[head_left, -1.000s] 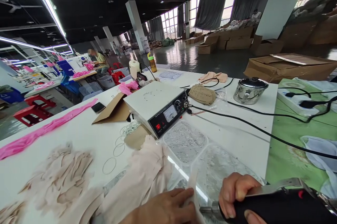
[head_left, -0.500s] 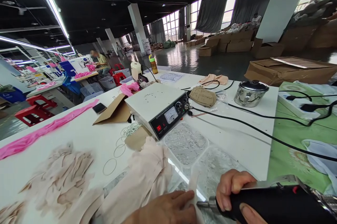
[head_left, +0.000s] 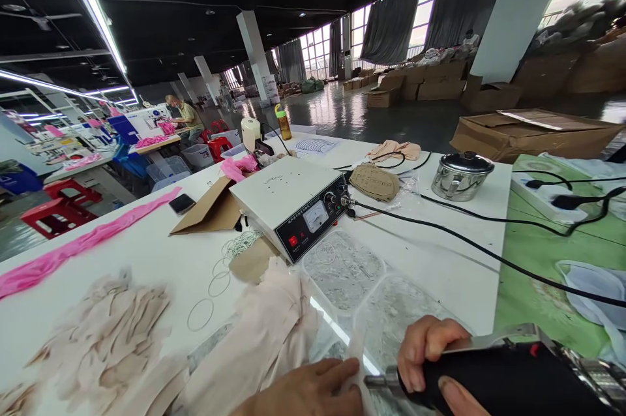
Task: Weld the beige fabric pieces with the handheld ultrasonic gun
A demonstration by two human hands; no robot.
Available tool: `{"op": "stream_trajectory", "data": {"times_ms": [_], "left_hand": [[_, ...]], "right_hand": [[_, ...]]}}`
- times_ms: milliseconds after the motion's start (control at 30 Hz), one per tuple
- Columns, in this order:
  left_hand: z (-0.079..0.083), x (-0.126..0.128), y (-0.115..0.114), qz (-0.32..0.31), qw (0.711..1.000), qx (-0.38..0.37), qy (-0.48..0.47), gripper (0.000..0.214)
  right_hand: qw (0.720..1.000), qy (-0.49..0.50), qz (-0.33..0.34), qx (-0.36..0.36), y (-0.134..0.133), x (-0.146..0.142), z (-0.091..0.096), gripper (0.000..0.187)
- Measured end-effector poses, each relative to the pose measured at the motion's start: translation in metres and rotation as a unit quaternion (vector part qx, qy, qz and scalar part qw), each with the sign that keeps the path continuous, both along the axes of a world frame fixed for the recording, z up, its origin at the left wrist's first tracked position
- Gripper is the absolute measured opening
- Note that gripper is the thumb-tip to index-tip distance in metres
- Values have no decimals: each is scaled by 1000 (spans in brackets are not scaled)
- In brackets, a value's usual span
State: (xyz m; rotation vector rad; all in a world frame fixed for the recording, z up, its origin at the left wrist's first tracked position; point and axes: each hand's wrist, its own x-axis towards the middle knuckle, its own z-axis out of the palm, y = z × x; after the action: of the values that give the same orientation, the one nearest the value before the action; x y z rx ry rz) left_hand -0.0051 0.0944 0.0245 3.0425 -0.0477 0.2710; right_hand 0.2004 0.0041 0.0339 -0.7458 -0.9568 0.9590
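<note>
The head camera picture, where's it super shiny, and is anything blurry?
Head view: white glare streaks across the shiny sheet near the left hand; the windows look washed out, and the floor mirrors light. Also head view: the beige cloth pile at lower left looks soft and blurry.

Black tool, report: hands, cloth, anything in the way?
Right hand gripping black tool. Left hand on pale cloth strip; tip contact unclear. Possible obstruction: left fingers close beside metal tip.
</note>
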Motion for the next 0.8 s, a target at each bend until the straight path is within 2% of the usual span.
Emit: {"op": "stream_trajectory", "data": {"times_ms": [200, 333, 467, 667, 800], "left_hand": [[0, 0, 2, -5, 1000, 9, 0, 38], [-1, 0, 1, 2, 1000, 18, -1, 30], [0, 0, 0, 3, 1000, 13, 12, 21], [0, 1, 1, 2, 1000, -2, 3, 21], [-1, -1, -1, 27, 999, -20, 19, 17]], "right_hand": [[999, 29, -41, 6, 8, -1, 3, 15], [997, 42, -64, -5, 11, -6, 6, 22], [997, 39, -63, -4, 11, -7, 5, 24], [997, 28, -66, 3, 13, -8, 4, 22], [997, 51, -61, 6, 11, -2, 3, 20]]}}
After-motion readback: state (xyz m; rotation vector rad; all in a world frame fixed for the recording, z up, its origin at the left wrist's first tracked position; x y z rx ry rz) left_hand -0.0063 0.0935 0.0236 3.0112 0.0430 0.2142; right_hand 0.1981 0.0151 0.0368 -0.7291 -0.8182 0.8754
